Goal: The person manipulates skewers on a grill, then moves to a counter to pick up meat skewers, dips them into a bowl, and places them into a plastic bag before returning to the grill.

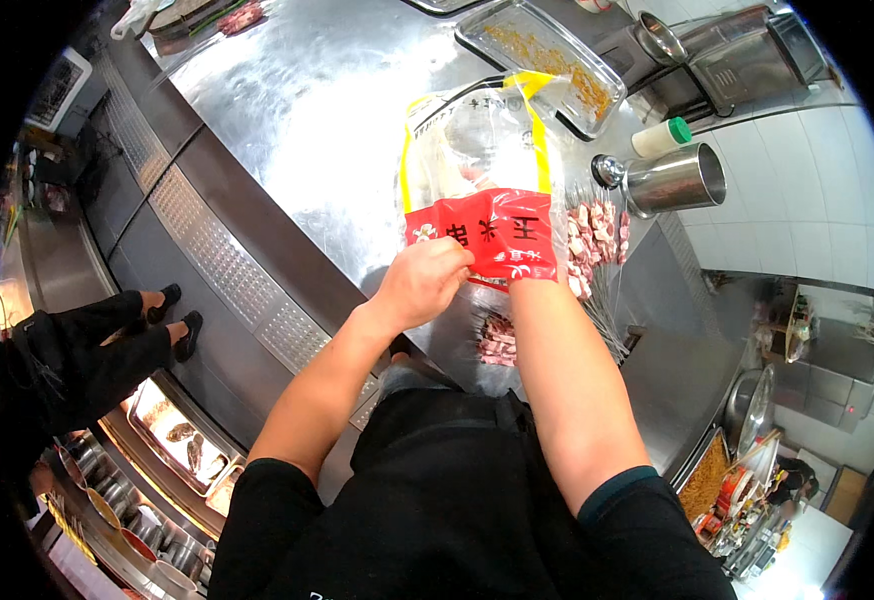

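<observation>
My left hand (431,279) pinches the near edge of a printed plastic bag (485,229), clear with yellow sides and a red panel that bears writing. My right forearm goes in through the bag's near end, so my right hand (482,178) is inside; the red panel covers most of it, and what it holds cannot be made out. Raw meat skewers (594,236) lie on the steel table (317,97) just right of the bag. More skewered meat (497,341) rests between my forearms.
A clear tray (549,60) with orange-brown residue sits beyond the bag. At right stand a green-capped bottle (660,138) and a steel canister (673,181) on its side. Another person's legs (118,330) are at left. Far left is a chopping board (189,13).
</observation>
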